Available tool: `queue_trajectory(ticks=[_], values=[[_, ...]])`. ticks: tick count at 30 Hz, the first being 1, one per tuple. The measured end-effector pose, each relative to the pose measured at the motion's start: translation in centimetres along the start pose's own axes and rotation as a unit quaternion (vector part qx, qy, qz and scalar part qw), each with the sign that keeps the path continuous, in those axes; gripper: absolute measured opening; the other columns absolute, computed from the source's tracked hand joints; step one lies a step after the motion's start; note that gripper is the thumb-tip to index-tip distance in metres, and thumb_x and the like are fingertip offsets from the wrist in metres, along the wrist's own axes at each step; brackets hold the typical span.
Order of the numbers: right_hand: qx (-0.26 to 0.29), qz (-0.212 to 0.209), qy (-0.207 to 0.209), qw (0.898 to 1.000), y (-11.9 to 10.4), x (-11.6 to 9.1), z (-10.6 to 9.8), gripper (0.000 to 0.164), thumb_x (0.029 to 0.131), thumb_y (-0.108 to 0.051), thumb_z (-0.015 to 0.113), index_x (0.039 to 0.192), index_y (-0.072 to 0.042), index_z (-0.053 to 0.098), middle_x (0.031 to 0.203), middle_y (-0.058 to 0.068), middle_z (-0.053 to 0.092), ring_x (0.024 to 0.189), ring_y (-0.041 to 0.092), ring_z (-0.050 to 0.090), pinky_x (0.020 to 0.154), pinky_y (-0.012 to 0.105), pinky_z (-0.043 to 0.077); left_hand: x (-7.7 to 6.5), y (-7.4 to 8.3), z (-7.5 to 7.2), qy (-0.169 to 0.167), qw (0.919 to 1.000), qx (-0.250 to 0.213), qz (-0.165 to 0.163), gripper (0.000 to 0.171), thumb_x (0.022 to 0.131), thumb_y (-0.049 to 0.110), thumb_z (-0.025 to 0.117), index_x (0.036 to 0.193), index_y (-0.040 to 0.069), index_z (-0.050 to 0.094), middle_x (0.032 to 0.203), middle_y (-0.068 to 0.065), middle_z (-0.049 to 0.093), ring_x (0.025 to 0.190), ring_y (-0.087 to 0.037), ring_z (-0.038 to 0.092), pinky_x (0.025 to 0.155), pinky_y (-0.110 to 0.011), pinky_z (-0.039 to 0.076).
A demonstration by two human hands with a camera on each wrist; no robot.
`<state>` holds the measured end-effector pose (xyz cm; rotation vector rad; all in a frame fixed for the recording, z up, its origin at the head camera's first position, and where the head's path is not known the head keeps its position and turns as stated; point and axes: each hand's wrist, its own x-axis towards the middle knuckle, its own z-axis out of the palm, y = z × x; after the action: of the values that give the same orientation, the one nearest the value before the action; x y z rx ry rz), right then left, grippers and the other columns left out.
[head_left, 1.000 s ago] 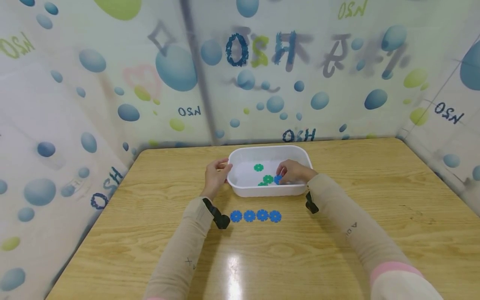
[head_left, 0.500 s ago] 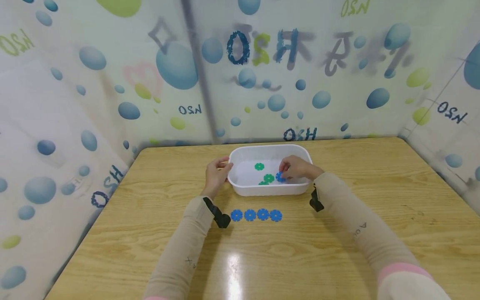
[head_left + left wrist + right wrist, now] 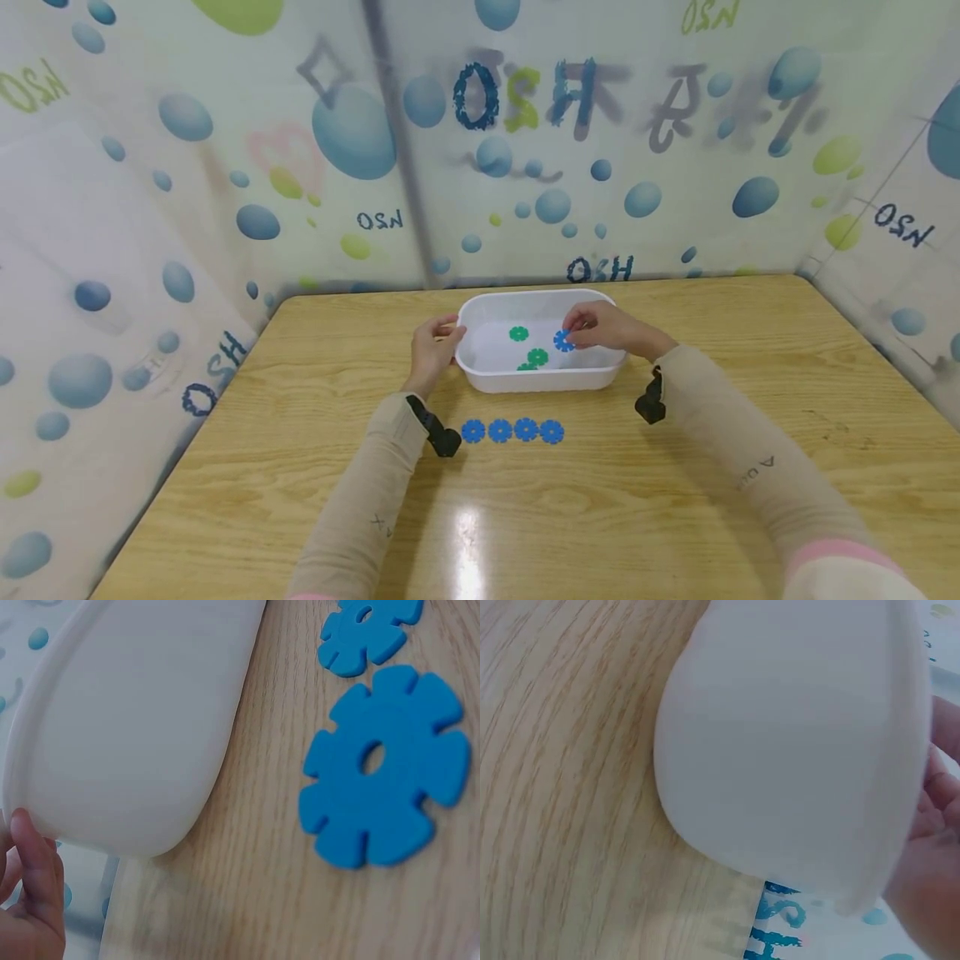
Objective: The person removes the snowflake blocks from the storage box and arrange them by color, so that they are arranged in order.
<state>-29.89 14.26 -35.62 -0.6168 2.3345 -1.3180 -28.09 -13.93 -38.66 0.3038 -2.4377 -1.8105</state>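
A white plastic basin [image 3: 536, 382] stands toward the back of the table. My left hand [image 3: 433, 354] holds its left end, thumb at the rim. Over the inside of the basin, my right hand [image 3: 611, 327] pinches a blue notched snowflake disc [image 3: 562, 341] between thumb and fingers. Green discs of the same kind lie in the basin, one [image 3: 518, 333] toward the back and another [image 3: 537, 357] nearer the front wall. In the right wrist view, the basin's wall [image 3: 780, 750] hides the pinched disc and part of my right hand [image 3: 930, 855].
Several blue discs form a row in front of the basin, from the leftmost disc [image 3: 473, 431] to the rightmost disc [image 3: 552, 432]. They lie flat on the wooden table [image 3: 600, 517]. A patterned curtain [image 3: 495, 208] hangs right behind the table's back edge.
My right hand has lifted the blue disc from the basin's floor near the front wall and moved slightly right and back. My left hand has stayed at the rim.
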Motion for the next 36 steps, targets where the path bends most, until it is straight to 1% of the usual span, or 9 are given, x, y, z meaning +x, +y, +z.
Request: queue_trajectory(ticks=[8, 12, 16, 21, 24, 27, 31, 36], values=[[0.055, -0.015, 0.002, 0.998, -0.8, -1.2, -0.2, 0.019, 0.086, -0.005, 0.056, 0.100, 0.005, 0.050, 0.092, 0.015, 0.052, 0.084, 0.021, 0.054, 0.079, 0.032, 0.049, 0.0, 0.0, 0.0, -0.001, 1.0000, -0.003, -0.002, 0.030, 0.084, 0.018, 0.062, 0.113, 0.010, 0.058, 0.096, -0.010, 0.054, 0.077, -0.026, 0.058, 0.053, -0.028, 0.051], [0.060, -0.032, -0.008, 0.998, -1.4, -1.9, 0.0, 0.018, 0.086, -0.007, 0.056, 0.099, 0.004, 0.050, 0.091, 0.013, 0.053, 0.083, 0.021, 0.056, 0.078, 0.031, 0.050, -0.1, 0.0, 0.0, 0.000, 1.0000, -0.004, -0.002, 0.031, 0.084, 0.018, 0.062, 0.113, 0.010, 0.058, 0.096, -0.010, 0.053, 0.076, -0.025, 0.057, 0.055, -0.030, 0.052], [0.050, -0.048, -0.027, 0.997, -2.1, -2.9, 0.4, 0.017, 0.086, -0.008, 0.057, 0.098, 0.002, 0.051, 0.089, 0.012, 0.054, 0.082, 0.021, 0.056, 0.077, 0.030, 0.050, -0.1, 0.0, 0.0, 0.003, 1.0000, -0.004, 0.000, 0.030, 0.083, 0.019, 0.062, 0.112, 0.010, 0.058, 0.096, -0.010, 0.053, 0.074, -0.025, 0.057, 0.057, -0.032, 0.052], [0.044, -0.055, -0.048, 0.996, -2.5, -4.1, 1.1, 0.017, 0.085, -0.009, 0.058, 0.096, 0.002, 0.051, 0.087, 0.010, 0.055, 0.078, 0.019, 0.055, 0.074, 0.027, 0.050, -0.2, 0.1, 0.0, 0.002, 1.0000, -0.003, 0.002, 0.030, 0.083, 0.018, 0.062, 0.112, 0.010, 0.059, 0.095, -0.010, 0.053, 0.074, -0.025, 0.057, 0.058, -0.034, 0.053], [0.052, -0.058, -0.059, 0.995, -2.7, -4.8, 1.6, 0.016, 0.085, -0.008, 0.057, 0.096, 0.003, 0.051, 0.085, 0.009, 0.055, 0.076, 0.018, 0.054, 0.073, 0.026, 0.050, -0.2, 0.1, 0.0, 0.003, 1.0000, -0.004, 0.001, 0.030, 0.083, 0.018, 0.062, 0.112, 0.010, 0.059, 0.095, -0.010, 0.053, 0.073, -0.025, 0.057, 0.059, -0.035, 0.053], [0.064, -0.065, -0.070, 0.993, -2.6, -5.4, 2.1, 0.016, 0.086, -0.006, 0.056, 0.096, 0.005, 0.051, 0.084, 0.008, 0.055, 0.074, 0.017, 0.053, 0.071, 0.028, 0.050, -0.2, 0.1, 0.1, 0.005, 1.0000, -0.004, 0.000, 0.030, 0.083, 0.018, 0.062, 0.112, 0.010, 0.059, 0.095, -0.010, 0.053, 0.072, -0.026, 0.057, 0.060, -0.037, 0.053], [0.064, -0.074, -0.085, 0.992, -2.1, -6.1, 2.8, 0.014, 0.086, -0.007, 0.056, 0.095, 0.004, 0.053, 0.083, 0.007, 0.056, 0.073, 0.015, 0.052, 0.069, 0.028, 0.048, -0.2, 0.1, 0.1, 0.005, 1.0000, -0.004, 0.001, 0.030, 0.083, 0.018, 0.062, 0.112, 0.010, 0.059, 0.094, -0.010, 0.053, 0.073, -0.026, 0.057, 0.059, -0.037, 0.053], [0.038, -0.096, -0.129, 0.986, -1.0, -6.7, 4.0, 0.013, 0.086, -0.006, 0.055, 0.095, 0.002, 0.057, 0.082, 0.008, 0.058, 0.071, 0.014, 0.053, 0.067, 0.031, 0.050, 0.0, 0.0, 0.0, 0.008, 0.9999, -0.006, 0.008, 0.029, 0.084, 0.017, 0.062, 0.111, 0.009, 0.059, 0.093, -0.010, 0.052, 0.070, -0.024, 0.056, 0.058, -0.036, 0.053]])
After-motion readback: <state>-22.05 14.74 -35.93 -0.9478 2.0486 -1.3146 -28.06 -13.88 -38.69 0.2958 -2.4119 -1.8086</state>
